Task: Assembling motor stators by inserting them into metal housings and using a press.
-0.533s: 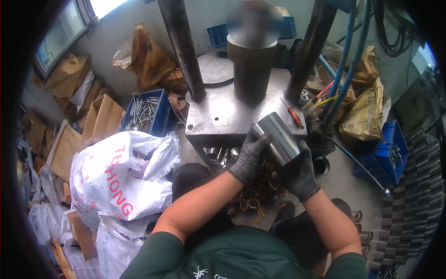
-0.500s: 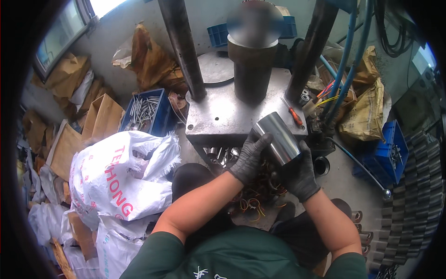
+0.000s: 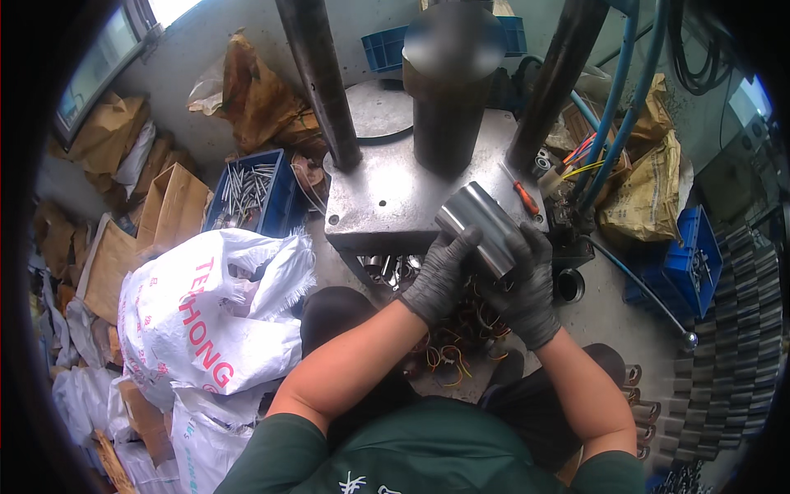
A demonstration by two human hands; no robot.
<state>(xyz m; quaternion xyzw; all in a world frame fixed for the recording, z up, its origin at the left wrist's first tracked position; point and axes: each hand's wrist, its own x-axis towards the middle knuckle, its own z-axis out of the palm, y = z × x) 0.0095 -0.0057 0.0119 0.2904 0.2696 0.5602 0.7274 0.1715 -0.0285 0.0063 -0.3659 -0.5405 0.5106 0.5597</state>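
Note:
A shiny metal cylinder point(image 3: 480, 226), smooth and tube-like, is held tilted between my two gloved hands in front of the press table point(image 3: 362, 198). My left hand point(image 3: 447, 272), in a dark grey glove, grips its lower left side with the thumb along it. On the opposite side my right hand point(image 3: 527, 284), gloved alike, wraps round the lower right end, fingers over the surface. The cylinder's lower end is partly hidden by the gloves. A screwdriver point(image 3: 525, 198) with a red-orange handle lies on the table to the right of the cylinder.
A thick steel ram point(image 3: 448, 123) stands on the table between two posts point(image 3: 325, 82). White woven sacks point(image 3: 206, 313) lie at left, near a blue bin point(image 3: 280, 193) of metal pins. Stacked dark metal parts point(image 3: 724, 346) line the right. A lever point(image 3: 646, 296) reaches across there; wires point(image 3: 448, 358) lie below.
The cylinder has shifted slightly left and up. My right hand has moved up along its side, its fingers now lying over the surface. My left hand keeps its hold.

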